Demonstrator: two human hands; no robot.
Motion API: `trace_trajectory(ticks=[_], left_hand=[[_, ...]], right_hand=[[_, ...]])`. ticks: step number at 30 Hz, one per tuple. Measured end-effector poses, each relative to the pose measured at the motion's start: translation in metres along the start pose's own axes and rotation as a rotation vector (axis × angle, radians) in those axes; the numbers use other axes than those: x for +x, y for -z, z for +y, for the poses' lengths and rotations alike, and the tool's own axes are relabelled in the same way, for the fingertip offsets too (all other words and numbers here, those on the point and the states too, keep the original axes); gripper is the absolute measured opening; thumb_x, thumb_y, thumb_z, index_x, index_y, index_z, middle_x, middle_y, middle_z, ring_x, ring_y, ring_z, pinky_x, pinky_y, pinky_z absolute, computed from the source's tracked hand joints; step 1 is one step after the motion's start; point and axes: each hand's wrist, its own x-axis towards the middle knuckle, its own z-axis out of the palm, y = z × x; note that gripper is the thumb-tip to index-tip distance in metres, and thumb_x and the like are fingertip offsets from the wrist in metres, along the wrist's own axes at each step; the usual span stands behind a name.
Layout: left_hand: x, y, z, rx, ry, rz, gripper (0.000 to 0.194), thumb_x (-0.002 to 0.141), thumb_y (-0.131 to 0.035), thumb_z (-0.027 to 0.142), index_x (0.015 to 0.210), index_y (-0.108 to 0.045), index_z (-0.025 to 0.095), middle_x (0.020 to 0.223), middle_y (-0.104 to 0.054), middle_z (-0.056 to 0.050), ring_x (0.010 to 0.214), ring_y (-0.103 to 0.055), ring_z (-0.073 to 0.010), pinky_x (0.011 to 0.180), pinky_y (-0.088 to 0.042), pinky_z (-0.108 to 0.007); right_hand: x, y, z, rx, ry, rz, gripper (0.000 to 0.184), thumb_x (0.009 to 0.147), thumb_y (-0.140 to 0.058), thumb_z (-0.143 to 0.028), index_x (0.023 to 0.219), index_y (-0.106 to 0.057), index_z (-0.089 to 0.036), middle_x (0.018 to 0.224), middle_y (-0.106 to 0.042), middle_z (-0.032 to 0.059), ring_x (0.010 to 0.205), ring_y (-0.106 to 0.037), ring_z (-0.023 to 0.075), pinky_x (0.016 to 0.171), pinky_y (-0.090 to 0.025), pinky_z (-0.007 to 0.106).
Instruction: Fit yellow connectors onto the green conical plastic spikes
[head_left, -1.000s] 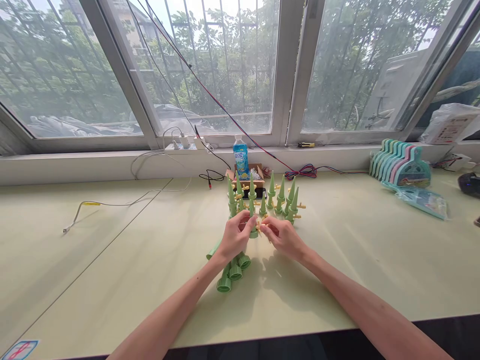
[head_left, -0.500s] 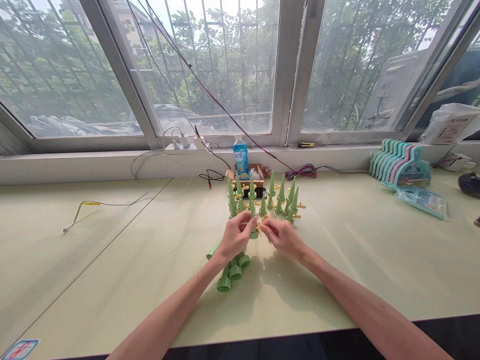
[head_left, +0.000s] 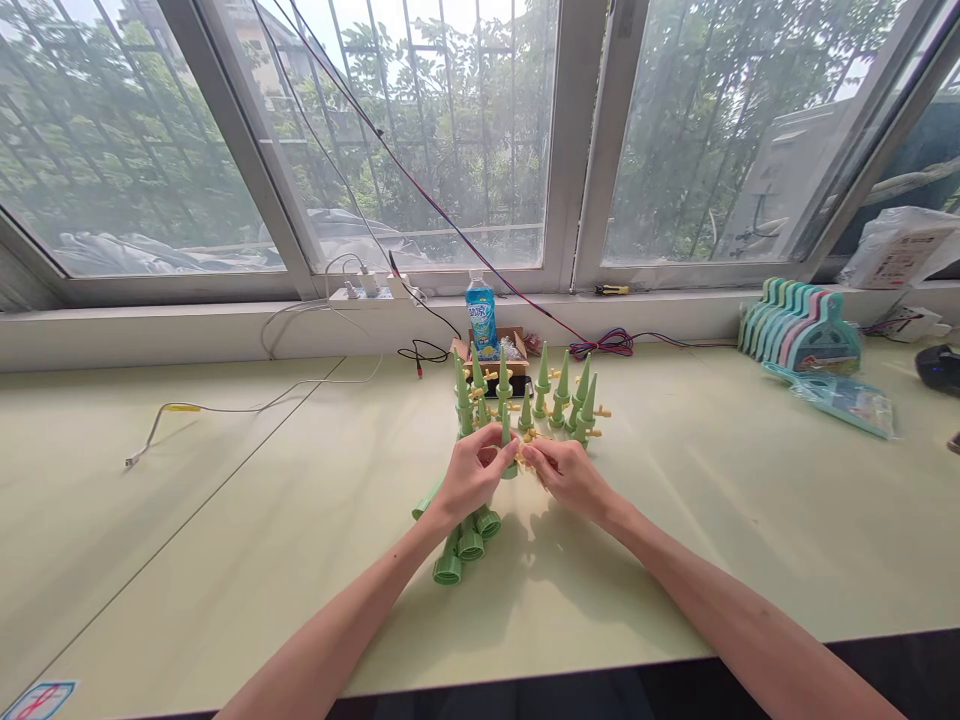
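Observation:
My left hand (head_left: pixel 471 480) is wrapped round a green cone-shaped spike (head_left: pixel 508 440) that stands upright between my hands. My right hand (head_left: pixel 570 476) pinches a small yellow piece (head_left: pixel 528 452) against the side of that spike. Just behind my hands stand several upright green spikes with yellow side pieces (head_left: pixel 562 398). Under my left wrist lie several green spikes on their sides (head_left: pixel 465 545), open ends towards me.
A blue-labelled bottle (head_left: pixel 481 318) and a small cardboard box (head_left: pixel 514 345) stand by the window sill. Cables (head_left: pixel 315 380) run over the pale green table (head_left: pixel 225 500). A row of coloured plastic pieces (head_left: pixel 799 328) and a clear packet (head_left: pixel 844 398) sit at right.
Both hands have stayed on the same spike; my right fingers have shifted slightly closer to its side. Nothing else has moved.

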Motion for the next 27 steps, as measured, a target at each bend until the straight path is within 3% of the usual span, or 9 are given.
trace_trajectory(ticks=[7, 19, 27], left_hand=[[0.0006, -0.0001, -0.0023, 0.013, -0.009, 0.019, 0.025, 0.09, -0.055, 0.039, 0.091, -0.061, 0.015, 0.082, -0.06, -0.003, 0.058, -0.049, -0.0085, 0.05, -0.036, -0.022], [-0.0003, 0.0004, 0.0005, 0.033, -0.006, -0.012, 0.024, 0.09, -0.054, 0.038, 0.082, -0.057, 0.015, 0.075, -0.053, 0.0, 0.054, -0.038, -0.006, 0.047, -0.027, -0.021], [-0.001, 0.0006, -0.0006, 0.027, -0.006, -0.032, 0.027, 0.091, -0.052, 0.04, 0.083, -0.056, 0.015, 0.074, -0.051, 0.0, 0.055, -0.039, -0.0068, 0.047, -0.027, -0.021]], right_hand=[[-0.0013, 0.0032, -0.0057, 0.042, 0.007, -0.009, 0.02, 0.096, -0.045, -0.036, 0.092, -0.056, -0.019, 0.055, -0.049, -0.0045, 0.048, -0.039, 0.0105, 0.051, -0.033, 0.023], [0.0002, 0.0008, -0.0008, 0.031, 0.007, 0.0, 0.029, 0.096, -0.043, -0.035, 0.073, -0.047, -0.019, 0.056, -0.041, -0.0052, 0.051, -0.032, 0.0096, 0.05, -0.028, 0.023], [0.0006, -0.0006, 0.0024, 0.011, 0.017, 0.019, 0.037, 0.097, -0.039, -0.038, 0.065, -0.035, -0.02, 0.056, -0.033, -0.0057, 0.051, -0.026, 0.0093, 0.049, -0.023, 0.024]])
